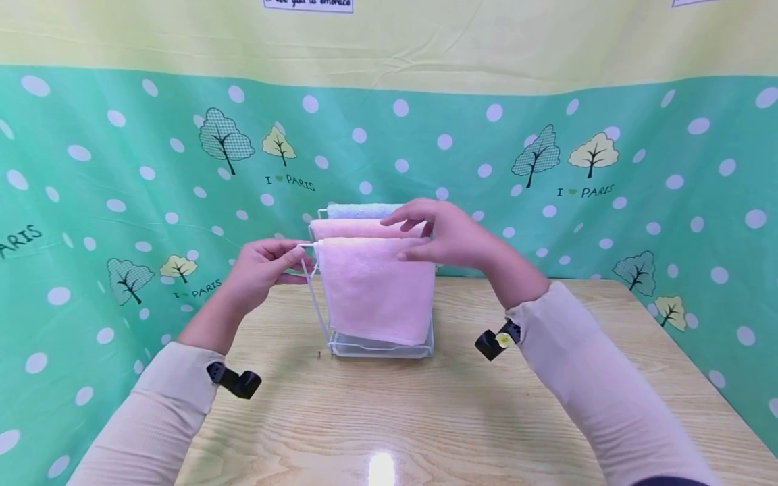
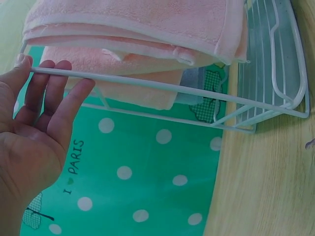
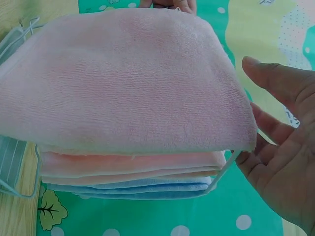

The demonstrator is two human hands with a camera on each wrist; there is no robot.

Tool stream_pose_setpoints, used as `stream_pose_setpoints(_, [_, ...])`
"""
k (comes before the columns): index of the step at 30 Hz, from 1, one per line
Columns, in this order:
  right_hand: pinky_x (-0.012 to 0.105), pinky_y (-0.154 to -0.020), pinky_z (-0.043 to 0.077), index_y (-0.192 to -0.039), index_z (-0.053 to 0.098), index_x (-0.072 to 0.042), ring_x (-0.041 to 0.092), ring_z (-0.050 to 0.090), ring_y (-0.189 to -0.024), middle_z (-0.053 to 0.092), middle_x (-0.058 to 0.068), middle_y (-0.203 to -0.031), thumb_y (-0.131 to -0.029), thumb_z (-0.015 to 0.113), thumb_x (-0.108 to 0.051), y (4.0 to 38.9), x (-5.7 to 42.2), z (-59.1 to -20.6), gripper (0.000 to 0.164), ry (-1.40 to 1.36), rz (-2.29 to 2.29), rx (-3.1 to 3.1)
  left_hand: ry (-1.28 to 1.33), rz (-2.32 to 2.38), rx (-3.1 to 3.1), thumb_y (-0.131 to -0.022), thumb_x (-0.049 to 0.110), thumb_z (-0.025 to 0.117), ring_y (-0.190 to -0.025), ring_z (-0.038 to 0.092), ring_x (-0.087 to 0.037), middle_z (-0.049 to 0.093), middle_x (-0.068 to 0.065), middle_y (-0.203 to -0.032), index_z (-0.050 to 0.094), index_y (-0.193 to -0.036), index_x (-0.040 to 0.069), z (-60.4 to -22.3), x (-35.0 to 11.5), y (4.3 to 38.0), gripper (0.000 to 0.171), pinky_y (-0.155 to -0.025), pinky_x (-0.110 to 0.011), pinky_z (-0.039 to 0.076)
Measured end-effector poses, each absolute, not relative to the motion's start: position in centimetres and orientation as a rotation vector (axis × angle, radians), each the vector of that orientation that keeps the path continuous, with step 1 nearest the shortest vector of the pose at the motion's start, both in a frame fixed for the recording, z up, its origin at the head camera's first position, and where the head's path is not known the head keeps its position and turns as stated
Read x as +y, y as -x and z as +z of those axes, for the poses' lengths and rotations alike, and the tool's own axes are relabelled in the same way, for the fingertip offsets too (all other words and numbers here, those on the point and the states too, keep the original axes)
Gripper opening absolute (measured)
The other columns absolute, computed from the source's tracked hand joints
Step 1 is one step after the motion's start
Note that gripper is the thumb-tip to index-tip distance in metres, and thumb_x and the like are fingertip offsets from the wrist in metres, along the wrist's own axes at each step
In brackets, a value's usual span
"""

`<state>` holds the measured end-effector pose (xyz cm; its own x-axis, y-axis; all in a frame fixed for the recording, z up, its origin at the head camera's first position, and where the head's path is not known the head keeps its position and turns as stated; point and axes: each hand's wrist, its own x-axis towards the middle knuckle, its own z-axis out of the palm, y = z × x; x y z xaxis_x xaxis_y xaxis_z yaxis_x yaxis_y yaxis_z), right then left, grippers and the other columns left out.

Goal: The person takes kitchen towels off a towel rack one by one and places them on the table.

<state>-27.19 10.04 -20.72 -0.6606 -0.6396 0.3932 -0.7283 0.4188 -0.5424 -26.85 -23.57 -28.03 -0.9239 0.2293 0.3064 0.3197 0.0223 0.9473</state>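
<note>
A white wire towel rack (image 1: 311,297) stands on the table with a pink towel (image 1: 377,290) draped over its front bar. Behind that hang a second pink towel (image 1: 352,229) and a blue towel (image 1: 358,211). At the rack's upper left corner, my left hand (image 1: 264,270) pinches the wire frame between thumb and fingers, as the left wrist view also shows. My right hand (image 1: 446,233) is at the front towel's upper right end, thumb and fingers spread apart. In the right wrist view its fingers lie beside the towel's edge; whether they touch it I cannot tell.
The rack's base holds a pale tray (image 1: 383,349). A tiny dark object (image 1: 319,354) lies on the wooden table (image 1: 292,425) left of the base. A green and yellow patterned curtain (image 1: 425,162) hangs close behind the rack and along both sides.
</note>
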Motion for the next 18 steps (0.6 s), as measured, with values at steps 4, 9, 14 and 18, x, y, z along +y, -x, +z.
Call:
stream_pose_setpoints(4, [0.031,-0.079,0.056,-0.121,0.07,-0.015,0.014,0.062,-0.096,0.068,-0.001,-0.113,-0.08,0.081,-0.014,27.4,9.5,-20.4,0.042,-1.182,1.042,-2.617,0.6,-2.082,-2.18,-0.096,0.009,0.063,-0.08,0.071,-0.018,0.07,-0.008,-0.088,0.076,-0.099,0.011,-28.0,-23.5,26.9,0.013,-0.074,-0.041,0.061])
stream_pose_setpoints(9, [0.032,-0.078,0.055,-0.118,0.071,-0.015,0.016,0.061,-0.095,0.069,-0.001,-0.11,-0.08,0.082,-0.014,27.7,9.0,-20.2,0.04,-1.164,1.047,-2.66,0.591,-2.064,-2.196,-0.095,0.011,0.065,-0.081,0.07,-0.019,0.069,-0.009,-0.088,0.075,-0.1,0.01,-27.9,-23.5,26.8,0.012,-0.074,-0.041,0.061])
stream_pose_setpoints(14, [0.028,-0.079,0.057,-0.114,0.073,-0.015,0.017,0.061,-0.091,0.069,-0.001,-0.102,-0.08,0.082,-0.015,28.3,8.7,-20.3,0.036,-1.123,1.099,-2.713,0.579,-2.041,-2.221,-0.095,0.013,0.066,-0.083,0.07,-0.022,0.069,-0.011,-0.091,0.075,-0.102,0.008,-27.9,-23.5,26.7,0.013,-0.075,-0.042,0.06])
stream_pose_setpoints(18, [0.028,-0.08,0.057,-0.113,0.073,-0.014,0.016,0.063,-0.09,0.07,-0.001,-0.103,-0.079,0.083,-0.014,28.6,8.5,-20.4,0.035,-1.119,1.137,-2.736,0.577,-2.04,-2.222,-0.095,0.012,0.065,-0.083,0.07,-0.023,0.069,-0.011,-0.09,0.075,-0.102,0.009,-27.9,-23.5,26.6,0.013,-0.075,-0.042,0.06])
